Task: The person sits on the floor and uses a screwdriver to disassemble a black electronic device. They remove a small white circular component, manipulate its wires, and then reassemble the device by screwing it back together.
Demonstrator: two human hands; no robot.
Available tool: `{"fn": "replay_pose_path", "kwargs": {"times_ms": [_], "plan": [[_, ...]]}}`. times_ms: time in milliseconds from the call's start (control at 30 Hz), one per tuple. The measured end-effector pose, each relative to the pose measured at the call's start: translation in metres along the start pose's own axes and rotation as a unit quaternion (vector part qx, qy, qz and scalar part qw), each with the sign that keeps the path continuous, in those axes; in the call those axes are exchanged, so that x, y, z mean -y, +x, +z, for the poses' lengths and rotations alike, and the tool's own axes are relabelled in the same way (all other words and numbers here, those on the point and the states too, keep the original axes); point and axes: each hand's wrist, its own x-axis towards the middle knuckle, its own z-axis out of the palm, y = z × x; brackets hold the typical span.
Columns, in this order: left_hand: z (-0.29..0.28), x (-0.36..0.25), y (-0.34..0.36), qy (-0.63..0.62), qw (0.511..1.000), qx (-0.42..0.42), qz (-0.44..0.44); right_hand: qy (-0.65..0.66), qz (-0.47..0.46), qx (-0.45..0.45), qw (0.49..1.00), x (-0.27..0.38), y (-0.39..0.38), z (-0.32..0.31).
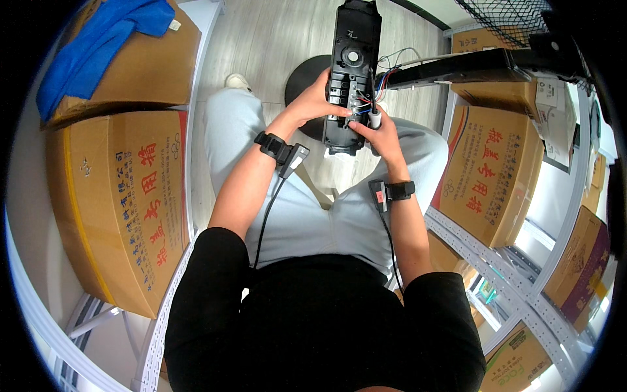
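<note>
Between my knees stands a long black plastic housing [358,40], its hollow inner side facing me. A round fitting sits in its upper part, and a row of connectors with red, blue and white wires [361,104] lies lower down. My left hand [313,103] grips the left edge, its thumb laid over the connectors. On the lower right side my right hand [381,138] clasps the housing, thumb on its front near the wires. A small white cylinder [375,119] is beside the right thumb; whether that hand also holds it, I cannot tell.
A long black arm-like part [450,70] reaches in from the right, with loose wires at its end. Behind the housing a round black disc [304,85] is on the floor. Shelves with cardboard boxes [121,202] flank me; a blue cloth [98,49] drapes one box. Black mesh [506,19] hangs upper right.
</note>
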Motion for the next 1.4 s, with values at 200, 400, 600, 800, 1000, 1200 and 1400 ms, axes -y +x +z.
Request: {"fn": "replay_pose_path", "kwargs": {"times_ms": [200, 400, 600, 800, 1000, 1200, 1400], "plan": [[-0.002, -0.008, -0.004, 0.047, 0.998, 0.029, -0.031, -0.012, -0.016, -0.006, 1.000, -0.012, 0.002, -0.001], [-0.001, -0.018, -0.008, 0.016, 0.997, 0.036, -0.065, -0.002, -0.033, -0.002, 0.999, -0.014, 0.003, -0.001], [0.001, -0.015, -0.007, 0.017, 0.999, 0.030, -0.020, -0.022, -0.015, -0.011, 1.000, -0.017, 0.003, -0.001], [0.001, -0.016, -0.006, -0.002, 0.999, 0.033, -0.015, -0.035, -0.043, -0.017, 0.998, -0.019, 0.006, -0.002], [0.001, -0.005, -0.002, 0.006, 1.000, 0.016, -0.011, -0.015, -0.035, -0.012, 0.999, -0.015, 0.006, -0.002], [0.004, -0.013, -0.003, -0.076, 0.997, 0.014, 0.008, 0.029, -0.006, 0.000, 1.000, 0.006, 0.000, -0.001], [0.005, -0.013, -0.003, -0.069, 0.997, 0.025, -0.009, 0.005, -0.033, -0.015, 0.999, -0.008, 0.003, -0.004]]}}
